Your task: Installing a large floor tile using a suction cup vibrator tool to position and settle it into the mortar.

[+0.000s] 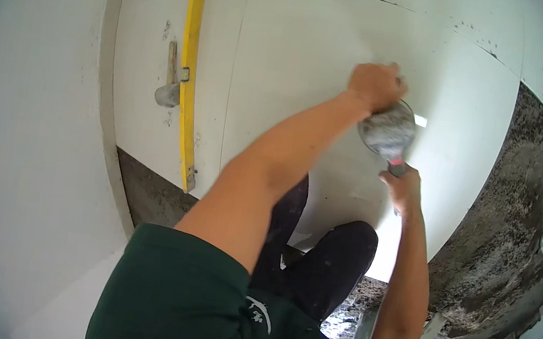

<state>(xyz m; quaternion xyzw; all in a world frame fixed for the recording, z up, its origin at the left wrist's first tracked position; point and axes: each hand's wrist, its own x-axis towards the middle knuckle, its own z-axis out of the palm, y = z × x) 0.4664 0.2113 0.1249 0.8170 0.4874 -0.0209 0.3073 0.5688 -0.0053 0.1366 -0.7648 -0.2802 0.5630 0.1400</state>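
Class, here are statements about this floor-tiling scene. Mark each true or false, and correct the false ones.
1. The left hand rests on top of the mortar-smeared rubber mallet head. True.
2. The right hand grips the mallet's handle. True.
3. The yellow spirit level stands upright against a wall. False: it lies flat on the white floor tiles.
4. A hammer lies to the right of the level. False: it lies to its left.
5. Grey mortar bed lies exposed to the right of the tiles. True.
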